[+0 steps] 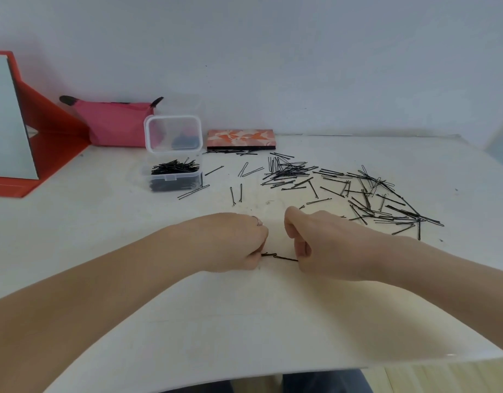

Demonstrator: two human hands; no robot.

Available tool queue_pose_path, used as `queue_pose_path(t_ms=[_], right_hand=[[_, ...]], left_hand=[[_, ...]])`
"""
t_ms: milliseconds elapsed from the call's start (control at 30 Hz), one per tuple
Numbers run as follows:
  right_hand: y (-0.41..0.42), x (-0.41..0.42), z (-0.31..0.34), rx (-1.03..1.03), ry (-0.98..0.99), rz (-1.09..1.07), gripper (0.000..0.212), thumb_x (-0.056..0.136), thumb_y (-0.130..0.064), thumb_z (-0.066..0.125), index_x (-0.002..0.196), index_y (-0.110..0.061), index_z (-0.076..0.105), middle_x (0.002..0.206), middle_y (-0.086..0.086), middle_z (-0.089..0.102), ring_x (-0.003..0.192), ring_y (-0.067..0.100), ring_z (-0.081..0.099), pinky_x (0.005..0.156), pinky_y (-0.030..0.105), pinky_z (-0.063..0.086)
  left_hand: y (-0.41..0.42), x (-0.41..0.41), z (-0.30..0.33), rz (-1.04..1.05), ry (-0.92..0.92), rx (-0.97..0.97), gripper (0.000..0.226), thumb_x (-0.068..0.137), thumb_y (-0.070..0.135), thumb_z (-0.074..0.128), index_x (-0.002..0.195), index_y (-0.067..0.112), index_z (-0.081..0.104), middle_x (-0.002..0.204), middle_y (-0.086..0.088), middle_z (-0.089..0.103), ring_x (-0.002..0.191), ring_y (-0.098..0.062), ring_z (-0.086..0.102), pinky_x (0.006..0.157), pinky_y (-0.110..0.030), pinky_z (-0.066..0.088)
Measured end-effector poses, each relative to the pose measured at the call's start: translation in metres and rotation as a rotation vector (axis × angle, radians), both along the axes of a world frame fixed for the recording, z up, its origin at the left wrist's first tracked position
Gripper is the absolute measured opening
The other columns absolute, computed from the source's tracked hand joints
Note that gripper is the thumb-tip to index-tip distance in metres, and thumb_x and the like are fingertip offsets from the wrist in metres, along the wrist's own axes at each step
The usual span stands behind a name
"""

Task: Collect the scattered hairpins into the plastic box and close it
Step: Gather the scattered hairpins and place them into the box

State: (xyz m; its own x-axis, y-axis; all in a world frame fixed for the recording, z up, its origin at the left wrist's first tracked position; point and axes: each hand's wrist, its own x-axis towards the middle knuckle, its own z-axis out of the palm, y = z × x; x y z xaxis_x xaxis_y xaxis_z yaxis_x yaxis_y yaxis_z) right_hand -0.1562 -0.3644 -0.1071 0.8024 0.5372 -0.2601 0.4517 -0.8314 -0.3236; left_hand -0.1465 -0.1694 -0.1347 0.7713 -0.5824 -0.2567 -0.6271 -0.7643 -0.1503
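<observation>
Both hands meet near the middle of the white table (103, 251). My left hand (233, 242) and my right hand (321, 245) each pinch one end of a small bunch of black hairpins (278, 256) held between them just above the tabletop. A clear plastic box (173, 180) stands at the back left, its hinged lid (173, 134) upright and open, with a heap of hairpins inside. Several loose hairpins (358, 191) lie scattered across the right and centre of the table, and a few lie close to the box.
A pink pouch (114, 123) and a red folding mirror stand (23, 131) sit at the back left against the wall. An orange patterned card of hairpins (240, 139) lies behind the scattered pile. The table's front edge runs close to my body.
</observation>
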Motion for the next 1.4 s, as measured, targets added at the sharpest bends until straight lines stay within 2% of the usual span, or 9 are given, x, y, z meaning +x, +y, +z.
queue_pose_path(t_ms=[167, 300, 533, 667, 733, 967, 1167, 1300, 1400], right_hand=[[-0.039, -0.006, 0.002, 0.056, -0.177, -0.150, 0.027, 0.086, -0.027, 0.057, 0.103, -0.030, 0.037, 0.102, -0.014, 0.053, 0.090, 0.009, 0.051, 0.075, 0.029, 0.045], [-0.078, -0.032, -0.011, -0.131, -0.376, -0.318, 0.028, 0.090, -0.029, 0.050, 0.115, -0.029, 0.036, 0.111, -0.009, 0.045, 0.100, 0.014, 0.045, 0.079, 0.030, 0.044], [-0.071, -0.069, -0.054, -0.116, -0.369, -0.252, 0.032, 0.092, -0.036, 0.022, 0.100, -0.023, 0.050, 0.116, -0.011, 0.050, 0.114, 0.015, 0.046, 0.088, 0.029, 0.047], [-0.052, -0.064, -0.058, 0.112, -0.380, -0.188, 0.033, 0.098, -0.023, 0.035, 0.128, -0.023, 0.049, 0.137, -0.014, 0.048, 0.130, 0.004, 0.036, 0.093, 0.008, 0.032], [-0.046, -0.059, -0.051, 0.214, -0.298, -0.175, 0.037, 0.098, -0.022, 0.039, 0.134, -0.030, 0.042, 0.131, -0.019, 0.048, 0.119, -0.004, 0.035, 0.086, -0.001, 0.027], [-0.062, -0.039, -0.050, 0.298, -0.364, -0.306, 0.038, 0.090, -0.023, 0.055, 0.122, -0.039, 0.044, 0.114, -0.027, 0.051, 0.098, -0.005, 0.043, 0.079, 0.013, 0.033], [-0.048, -0.037, -0.045, 0.230, -0.340, -0.303, 0.030, 0.087, -0.016, 0.050, 0.114, -0.029, 0.044, 0.095, -0.013, 0.058, 0.088, 0.012, 0.052, 0.076, 0.030, 0.047], [-0.039, -0.021, -0.027, 0.014, -0.262, -0.252, 0.032, 0.081, -0.006, 0.045, 0.108, -0.019, 0.035, 0.088, -0.001, 0.060, 0.083, 0.027, 0.056, 0.072, 0.041, 0.051], [-0.025, -0.009, -0.012, -0.169, -0.221, -0.152, 0.028, 0.080, -0.002, 0.047, 0.100, -0.012, 0.031, 0.076, 0.005, 0.048, 0.063, 0.022, 0.046, 0.051, 0.035, 0.037]], left_hand=[[-0.008, -0.001, -0.005, -0.007, -0.048, 0.118, 0.016, 0.094, 0.021, 0.034, 0.096, 0.009, 0.045, 0.096, -0.006, 0.049, 0.081, -0.026, 0.054, 0.074, -0.038, 0.049], [-0.012, -0.001, -0.005, -0.046, -0.076, 0.140, 0.006, 0.096, 0.019, 0.034, 0.095, 0.013, 0.036, 0.099, -0.006, 0.049, 0.084, -0.025, 0.050, 0.074, -0.038, 0.047], [-0.019, -0.002, 0.000, -0.045, -0.087, 0.103, 0.014, 0.090, 0.012, 0.041, 0.094, 0.016, 0.028, 0.084, 0.000, 0.039, 0.084, -0.026, 0.054, 0.075, -0.041, 0.050], [-0.023, -0.002, 0.005, 0.040, -0.017, 0.062, 0.011, 0.087, 0.011, 0.041, 0.095, 0.013, 0.034, 0.077, 0.000, 0.038, 0.081, -0.028, 0.054, 0.070, -0.040, 0.048], [-0.022, -0.003, 0.007, 0.086, 0.023, 0.036, 0.012, 0.088, 0.014, 0.041, 0.098, 0.013, 0.036, 0.079, 0.000, 0.040, 0.082, -0.027, 0.052, 0.068, -0.037, 0.044], [-0.017, -0.006, 0.013, 0.179, 0.148, -0.266, 0.015, 0.086, 0.025, 0.049, 0.101, 0.028, 0.045, 0.095, 0.009, 0.051, 0.093, -0.017, 0.052, 0.078, -0.034, 0.048], [-0.039, -0.008, -0.001, -0.070, -0.002, -0.114, 0.019, 0.089, 0.021, 0.041, 0.106, 0.020, 0.048, 0.097, 0.005, 0.047, 0.080, -0.019, 0.047, 0.070, -0.035, 0.046], [-0.043, -0.007, -0.002, -0.128, -0.077, -0.073, 0.019, 0.094, 0.024, 0.037, 0.106, 0.017, 0.049, 0.101, 0.003, 0.049, 0.083, -0.020, 0.050, 0.072, -0.037, 0.048], [-0.047, -0.005, -0.002, -0.142, -0.072, -0.002, 0.019, 0.096, 0.027, 0.037, 0.104, 0.014, 0.049, 0.097, 0.001, 0.047, 0.087, -0.021, 0.053, 0.073, -0.037, 0.049]])
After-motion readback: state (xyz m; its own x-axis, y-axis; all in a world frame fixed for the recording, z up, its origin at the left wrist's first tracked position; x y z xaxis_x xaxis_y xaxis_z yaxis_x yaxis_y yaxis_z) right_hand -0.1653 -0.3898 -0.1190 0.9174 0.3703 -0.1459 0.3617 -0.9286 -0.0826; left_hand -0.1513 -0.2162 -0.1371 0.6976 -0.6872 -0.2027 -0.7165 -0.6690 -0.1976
